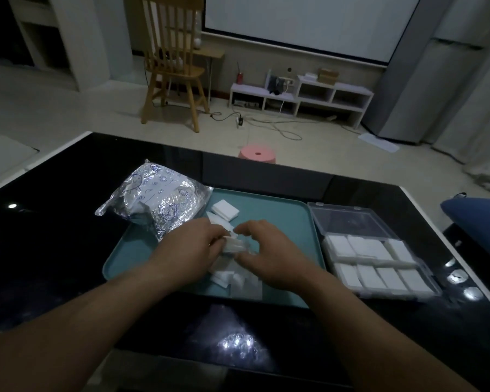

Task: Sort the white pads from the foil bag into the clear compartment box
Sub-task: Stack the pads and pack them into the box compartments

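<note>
With left hand [193, 244] and right hand [269, 250] close together, fingers of both curled onto one small bundle of white pads [234, 245], held just above the teal tray [280, 213]. Seems partly wrapped in clear film, though too blurred to say for sure. Cannot tell the exact finger placement, with the thumbs hidden behind the bundle.

Judged very light, soft and compressible, likely cotton. No strength needed, only a gentle pinch. Best taken across the two long edges with the stack kept square, to avoid fanning or sliding of the layers. A one-corner grip looks risky. Film, if present, probably slippery, so better to press through to the pads themselves.

More loose pads [238, 281] lying at the tray's near edge, between the two wrists. Another pair [225, 211] farther off, just beside the foil bag [159, 199]. That bag crumpled, resting partly on the tray's far-left corner and partly on the black desk [68, 250].

Right of the tray, close alongside, the clear compartment box [393, 296], lid [348, 219] laid back. Visible compartments already packed with stacked pads [365, 247]. Little room left by the look of it, probably calling for a snug, flat push in.
</note>
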The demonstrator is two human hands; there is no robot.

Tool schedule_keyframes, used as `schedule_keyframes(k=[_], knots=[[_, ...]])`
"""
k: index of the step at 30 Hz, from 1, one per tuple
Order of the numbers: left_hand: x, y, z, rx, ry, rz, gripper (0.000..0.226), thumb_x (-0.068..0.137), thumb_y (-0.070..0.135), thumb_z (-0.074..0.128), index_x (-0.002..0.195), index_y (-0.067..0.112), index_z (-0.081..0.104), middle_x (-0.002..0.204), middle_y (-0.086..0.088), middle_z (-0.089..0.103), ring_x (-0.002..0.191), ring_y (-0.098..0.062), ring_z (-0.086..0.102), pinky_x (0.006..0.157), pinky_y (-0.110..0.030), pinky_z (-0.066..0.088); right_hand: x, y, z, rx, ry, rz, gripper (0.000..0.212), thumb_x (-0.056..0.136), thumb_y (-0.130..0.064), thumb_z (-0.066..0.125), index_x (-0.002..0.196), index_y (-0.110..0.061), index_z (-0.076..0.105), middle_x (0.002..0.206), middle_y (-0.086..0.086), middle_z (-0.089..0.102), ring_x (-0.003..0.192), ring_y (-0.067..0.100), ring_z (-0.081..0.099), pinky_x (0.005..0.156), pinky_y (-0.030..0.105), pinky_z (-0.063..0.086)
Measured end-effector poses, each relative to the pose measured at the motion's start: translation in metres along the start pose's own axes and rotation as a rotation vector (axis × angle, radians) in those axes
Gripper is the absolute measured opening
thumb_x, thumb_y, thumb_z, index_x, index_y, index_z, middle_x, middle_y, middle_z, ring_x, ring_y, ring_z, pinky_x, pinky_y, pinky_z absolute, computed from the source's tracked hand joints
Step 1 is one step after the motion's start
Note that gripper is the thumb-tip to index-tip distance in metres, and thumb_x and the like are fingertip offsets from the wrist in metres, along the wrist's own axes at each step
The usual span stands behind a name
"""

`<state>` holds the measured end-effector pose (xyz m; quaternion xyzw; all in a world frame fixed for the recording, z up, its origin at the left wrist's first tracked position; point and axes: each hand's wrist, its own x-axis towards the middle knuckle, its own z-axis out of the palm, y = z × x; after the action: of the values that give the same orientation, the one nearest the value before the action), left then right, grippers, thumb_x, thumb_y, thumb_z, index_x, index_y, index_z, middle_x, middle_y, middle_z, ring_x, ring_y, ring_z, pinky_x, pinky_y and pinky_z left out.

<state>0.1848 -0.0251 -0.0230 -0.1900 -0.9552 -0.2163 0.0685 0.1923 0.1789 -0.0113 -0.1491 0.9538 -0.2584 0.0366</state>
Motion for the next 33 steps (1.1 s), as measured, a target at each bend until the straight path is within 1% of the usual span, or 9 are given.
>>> schedule_keyframes(k=[6,9,11,14,16,20,24,29,33], knots=[[0.005,0.004,0.009,-0.198,0.028,-0.095,0.019,0.100,0.032,0.057,0.113,0.025,0.070,0.100,0.002,0.069,0.094,-0.018,0.064,0.076,-0.031,0.044,0.010,0.006,0.010,0.015,0.126,0.041,0.012,0.096,-0.036,0.067,0.098,-0.024,0.070,0.083,-0.008,0.065,0.081,0.014,0.059,0.070,0.032,0.044],[0.011,0.014,0.009,-0.533,0.071,-0.333,0.030,0.099,0.042,0.060,0.126,0.032,0.055,0.099,0.004,0.069,0.087,-0.014,0.067,0.075,-0.030,0.048,0.014,0.004,0.004,0.093,0.255,0.113,0.012,0.098,-0.034,0.064,0.094,-0.025,0.070,0.077,-0.012,0.063,0.073,0.007,0.057,0.059,0.024,0.037],[0.014,0.028,0.009,-0.860,0.012,-0.448,0.040,0.098,0.048,0.061,0.134,0.037,0.046,0.108,0.000,0.069,0.096,-0.016,0.070,0.086,-0.038,0.057,0.014,-0.002,-0.003,0.138,0.345,0.127,0.010,0.098,-0.033,0.063,0.093,-0.027,0.069,0.079,-0.012,0.064,0.073,0.002,0.058,0.058,0.019,0.036],[0.022,0.047,0.021,-1.203,-0.065,-0.491,0.043,0.095,0.054,0.059,0.131,0.032,0.048,0.119,-0.005,0.070,0.111,-0.026,0.069,0.099,-0.051,0.057,0.009,-0.015,-0.007,0.170,0.391,0.113,0.008,0.096,-0.029,0.062,0.089,-0.027,0.067,0.079,-0.012,0.066,0.073,0.001,0.059,0.060,0.021,0.042],[0.027,0.057,0.023,-1.355,-0.048,-0.488,0.035,0.101,0.043,0.054,0.128,0.021,0.050,0.114,-0.006,0.071,0.105,-0.023,0.071,0.091,-0.046,0.060,0.004,-0.021,-0.007,0.173,0.360,0.073,0.007,0.096,-0.028,0.061,0.091,-0.025,0.065,0.079,-0.010,0.065,0.073,0.004,0.059,0.062,0.028,0.046],[0.029,0.064,0.013,-1.606,-0.115,-0.601,0.025,0.104,0.026,0.047,0.112,0.011,0.065,0.096,-0.008,0.074,0.082,-0.015,0.072,0.077,-0.034,0.053,-0.008,-0.019,-0.015,0.172,0.196,-0.021,0.019,0.097,-0.044,0.062,0.105,-0.029,0.068,0.093,-0.012,0.064,0.086,0.004,0.058,0.077,0.032,0.053],[0.026,0.057,0.002,-1.771,-0.303,-0.677,0.038,0.101,0.042,0.055,0.117,0.010,0.068,0.098,-0.013,0.067,0.081,-0.018,0.065,0.070,-0.034,0.059,-0.016,-0.006,-0.027,0.124,0.180,-0.074,0.037,0.090,-0.054,0.070,0.120,-0.034,0.063,0.116,-0.018,0.057,0.111,0.002,0.050,0.095,0.029,0.045],[0.020,0.051,0.001,-1.774,-0.413,-0.663,0.052,0.098,0.046,0.056,0.134,0.008,0.060,0.117,-0.024,0.062,0.097,-0.030,0.062,0.077,-0.039,0.058,-0.024,-0.007,-0.035,0.210,0.084,-0.100,0.041,0.085,-0.040,0.083,0.112,-0.026,0.056,0.143,-0.017,0.050,0.121,-0.007,0.046,0.084,-0.002,0.038],[0.018,0.051,0.001,-1.772,-0.444,-0.645,0.042,0.100,0.037,0.043,0.131,0.012,0.057,0.113,-0.026,0.059,0.084,-0.029,0.062,0.071,-0.037,0.057,-0.027,-0.006,-0.033,0.248,0.037,-0.113,0.038,0.086,-0.032,0.082,0.107,-0.027,0.051,0.135,-0.014,0.058,0.112,-0.012,0.055,0.083,0.004,0.043]])
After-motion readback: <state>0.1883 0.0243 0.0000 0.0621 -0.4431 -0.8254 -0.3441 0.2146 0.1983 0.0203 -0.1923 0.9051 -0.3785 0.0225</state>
